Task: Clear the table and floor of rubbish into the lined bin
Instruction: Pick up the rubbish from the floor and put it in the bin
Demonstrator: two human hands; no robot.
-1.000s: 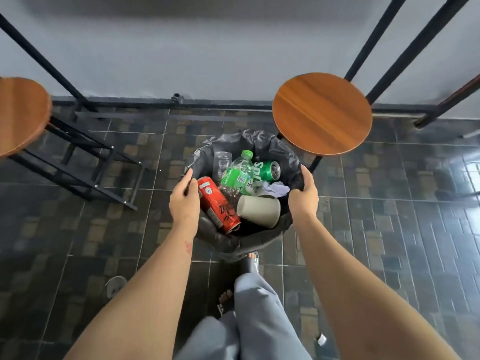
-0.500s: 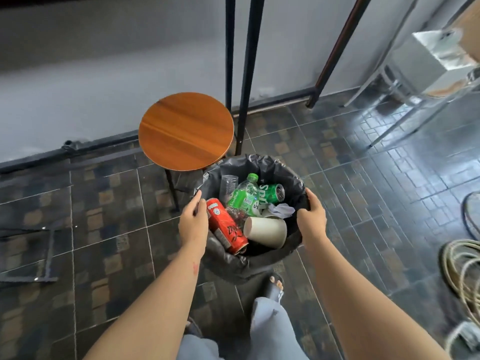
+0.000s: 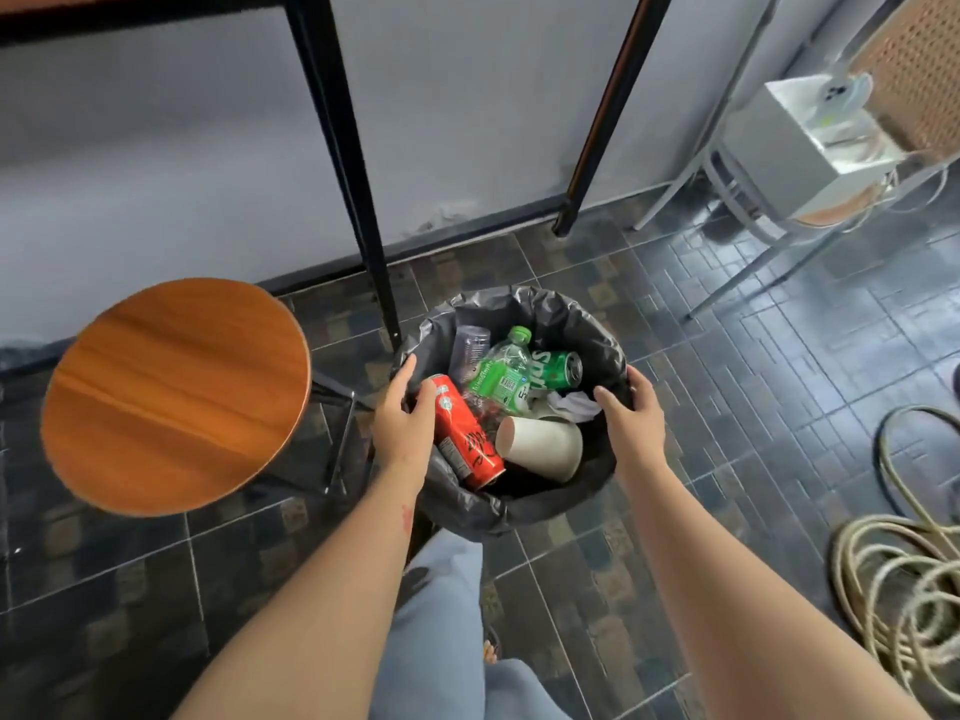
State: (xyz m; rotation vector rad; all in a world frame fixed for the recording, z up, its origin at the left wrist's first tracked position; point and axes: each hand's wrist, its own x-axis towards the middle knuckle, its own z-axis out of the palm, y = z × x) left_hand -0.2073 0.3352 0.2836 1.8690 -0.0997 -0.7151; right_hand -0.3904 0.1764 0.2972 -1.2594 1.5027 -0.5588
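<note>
Above tiles, both hands point(image 3: 402, 426) point(image 3: 631, 420) clasp bin point(image 3: 566, 317) rim.

Single head view, steeply down, near bin point(image 3: 519, 314) and floor point(image 3: 779, 407).

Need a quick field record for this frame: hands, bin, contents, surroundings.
left hand: gripping bin rim, left side
right hand: gripping bin rim, right side
bin: black liner, on tiled floor
contents: red can, paper cup, green bottle, green can, clear cup, crumpled tissue
nearby: round stool left, coiled rope right
</note>
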